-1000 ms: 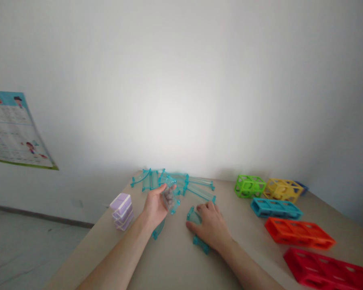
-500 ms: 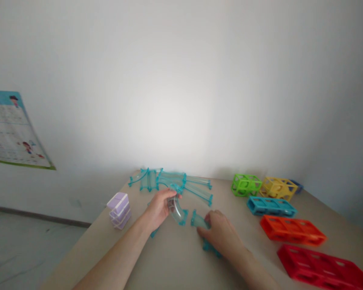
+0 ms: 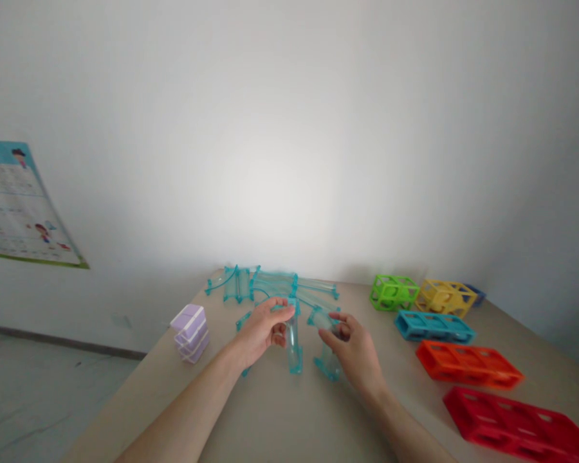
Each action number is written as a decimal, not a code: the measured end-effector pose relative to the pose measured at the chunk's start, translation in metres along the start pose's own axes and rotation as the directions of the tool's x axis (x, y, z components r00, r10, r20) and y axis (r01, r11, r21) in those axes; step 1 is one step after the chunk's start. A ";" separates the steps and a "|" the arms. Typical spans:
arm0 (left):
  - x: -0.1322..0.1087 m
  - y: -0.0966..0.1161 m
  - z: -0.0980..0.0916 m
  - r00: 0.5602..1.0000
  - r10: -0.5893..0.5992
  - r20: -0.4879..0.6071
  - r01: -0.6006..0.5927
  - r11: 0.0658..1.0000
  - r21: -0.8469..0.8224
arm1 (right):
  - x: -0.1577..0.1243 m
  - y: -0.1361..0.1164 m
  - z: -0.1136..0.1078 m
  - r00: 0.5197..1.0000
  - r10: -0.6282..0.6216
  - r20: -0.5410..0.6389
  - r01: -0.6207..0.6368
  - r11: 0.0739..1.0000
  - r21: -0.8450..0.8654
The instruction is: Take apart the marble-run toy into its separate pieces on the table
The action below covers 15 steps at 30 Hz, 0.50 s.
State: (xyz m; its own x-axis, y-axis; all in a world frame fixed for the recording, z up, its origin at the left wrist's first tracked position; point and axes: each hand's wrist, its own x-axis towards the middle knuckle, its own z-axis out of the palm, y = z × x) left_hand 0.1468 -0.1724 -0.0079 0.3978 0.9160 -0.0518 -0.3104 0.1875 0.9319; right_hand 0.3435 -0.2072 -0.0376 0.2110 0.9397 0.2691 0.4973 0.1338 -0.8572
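Hands on teal track pieces at mid-desk

Head view: left hand (image 3: 260, 329) raised just above the desk (image 3: 270, 418), thumb and fingers pinched on the upper end of a clear teal tube piece (image 3: 293, 341). Tube hangs roughly upright, lower end down near the desk surface; touching or not, cannot tell. Left grip clenched around that tube.

Right hand (image 3: 354, 347) just beside it, fingers curled on the top of a second teal track piece (image 3: 324, 341), curved, clear. Its lower end sits at the desk close to the tube's foot. Right grip grasping that curved piece. The two pieces near each other, small gap between them, not joined as far as visible.

Behind the hands, at the far desk edge by the white wall (image 3: 289, 128): pile of teal track parts (image 3: 270, 286), straight and curved, overlapping. One more teal bit pokes out under the left wrist, mostly hidden.

Left of the hands: stack of lilac blocks (image 3: 190, 333), near the desk's left edge, well apart from the pile.

Right side, a row running toward the camera: green cage block (image 3: 394, 292), yellow cage block (image 3: 444, 298) just beside it, a dark blue thing behind the yellow, too hidden to tell. Then blue frame (image 3: 433, 326), orange frame (image 3: 468, 365), red frame (image 3: 516, 424), lying flat, each apart from the next.

Far left on the wall: poster (image 3: 14, 206), tilted, print too small to read.
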 end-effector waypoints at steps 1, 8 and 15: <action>-0.001 0.000 0.001 1.000 -0.006 0.007 0.006 1.000 0.008 | -0.001 -0.002 0.001 1.000 0.007 0.002 -0.008 0.994 0.113; -0.002 -0.006 0.005 0.996 -0.091 0.026 0.090 0.995 0.041 | -0.014 -0.015 0.008 0.998 -0.042 0.044 0.026 0.948 0.318; 0.001 -0.012 0.004 0.996 -0.076 0.047 0.073 0.995 0.063 | -0.016 -0.017 0.008 0.988 -0.066 0.140 0.010 0.928 0.372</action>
State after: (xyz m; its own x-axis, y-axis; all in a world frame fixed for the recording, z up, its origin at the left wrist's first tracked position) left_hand 0.1541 -0.1752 -0.0181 0.4600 0.8816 -0.1056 -0.2259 0.2313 0.9463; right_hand 0.3250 -0.2219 -0.0306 0.0579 0.9635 0.2614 0.1504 0.2505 -0.9564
